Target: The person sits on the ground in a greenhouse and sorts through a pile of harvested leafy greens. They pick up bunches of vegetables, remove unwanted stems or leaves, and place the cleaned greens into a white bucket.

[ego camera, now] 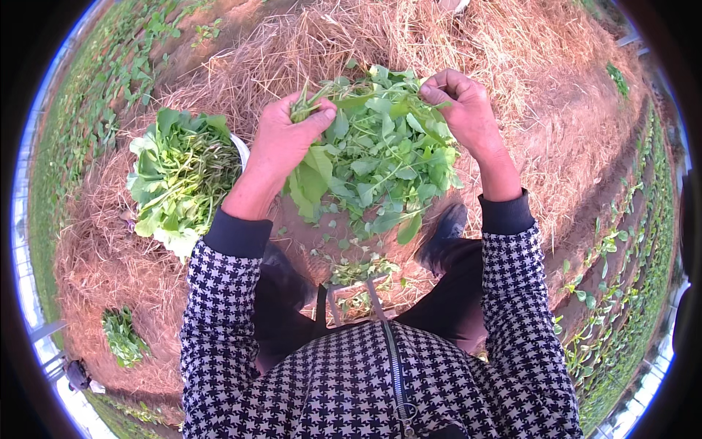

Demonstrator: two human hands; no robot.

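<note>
My left hand (293, 129) is closed around a small bunch of leafy green stems (301, 110), with broad leaves hanging below the fist. To its right, my right hand (458, 101) pinches a green leaf or stem between thumb and fingers; exactly which part is unclear. Beneath and between both hands lies a loose heap of leafy greens (384, 159) on the ground. Left of my left forearm, a packed mass of greens (181, 181), stems facing inward, sits against a white curved rim (240, 151), perhaps of a container that is mostly hidden.
Dry straw (329, 38) covers much of the soil around me. Trimmed leaves (362, 271) lie between my feet. A small bunch of greens (125, 336) rests at lower left. Rows of growing plants (620, 274) run along the right, with more plants (126, 71) at upper left.
</note>
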